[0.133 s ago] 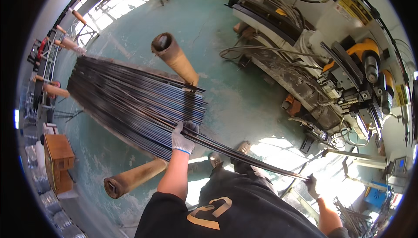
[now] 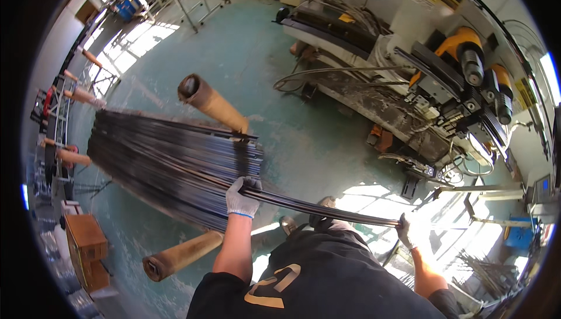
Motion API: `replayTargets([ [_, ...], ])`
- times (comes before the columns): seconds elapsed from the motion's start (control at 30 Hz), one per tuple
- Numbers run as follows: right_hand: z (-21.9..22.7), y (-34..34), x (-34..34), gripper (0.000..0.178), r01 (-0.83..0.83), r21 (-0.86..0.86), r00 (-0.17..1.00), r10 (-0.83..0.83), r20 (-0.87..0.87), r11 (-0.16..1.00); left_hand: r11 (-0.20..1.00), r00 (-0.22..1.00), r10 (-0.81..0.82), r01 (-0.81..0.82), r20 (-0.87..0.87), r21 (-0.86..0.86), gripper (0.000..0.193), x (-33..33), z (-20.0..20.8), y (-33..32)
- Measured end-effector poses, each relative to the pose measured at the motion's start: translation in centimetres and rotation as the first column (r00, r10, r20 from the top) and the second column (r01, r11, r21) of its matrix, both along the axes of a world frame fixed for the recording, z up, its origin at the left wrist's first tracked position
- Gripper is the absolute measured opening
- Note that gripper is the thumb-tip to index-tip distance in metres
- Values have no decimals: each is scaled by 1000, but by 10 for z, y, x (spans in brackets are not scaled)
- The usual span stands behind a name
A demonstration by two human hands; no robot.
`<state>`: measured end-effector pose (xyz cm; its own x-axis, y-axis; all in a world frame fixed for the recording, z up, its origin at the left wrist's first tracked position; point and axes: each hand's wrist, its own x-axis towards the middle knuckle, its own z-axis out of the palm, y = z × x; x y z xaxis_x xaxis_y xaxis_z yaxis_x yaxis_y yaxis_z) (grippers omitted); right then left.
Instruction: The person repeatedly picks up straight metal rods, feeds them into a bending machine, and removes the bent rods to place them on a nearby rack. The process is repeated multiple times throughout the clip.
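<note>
A few long, thin dark metal rods (image 2: 318, 209) run slantwise in front of my body, held at two places. My left hand (image 2: 242, 197), in a white work glove, closes round them by the edge of a wide stack of similar rods (image 2: 169, 152). Out to the right, my gloved right hand (image 2: 412, 230) grips them near their right ends, partly washed out by sunlight. To the left, the held rods lead over the stack, where I cannot tell them from the others. The stack rests on tan, tube-wrapped bars (image 2: 219, 108) that stick out at its far and near sides.
A machine with orange-and-black motors (image 2: 464, 56), cables and a dirty metal bed (image 2: 374, 106) stands at the right. A brown wooden cabinet (image 2: 86, 237) is at the left. Metal frames (image 2: 190, 0) stand at the back. More thin rods (image 2: 485, 272) lie at the lower right.
The view has shifted, so the machine appears further left and the stack lower. My right hand and the rod ends have come up and slightly inward. Both hands keep their hold.
</note>
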<state>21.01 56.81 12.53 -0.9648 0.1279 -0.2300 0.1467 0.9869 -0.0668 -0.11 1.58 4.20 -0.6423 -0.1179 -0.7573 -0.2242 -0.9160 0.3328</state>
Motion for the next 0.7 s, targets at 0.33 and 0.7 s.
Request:
replayTargets([
  [0.33, 22, 258, 15, 6, 424, 176, 756, -240, -610, 888, 955, 699, -285, 265, -656, -133, 20, -119, 225, 123],
  [0.7, 30, 209, -169, 35, -747, -449, 275, -843, 462, -490, 804, 406, -440, 575, -801, -151, 34, -253, 289, 288],
])
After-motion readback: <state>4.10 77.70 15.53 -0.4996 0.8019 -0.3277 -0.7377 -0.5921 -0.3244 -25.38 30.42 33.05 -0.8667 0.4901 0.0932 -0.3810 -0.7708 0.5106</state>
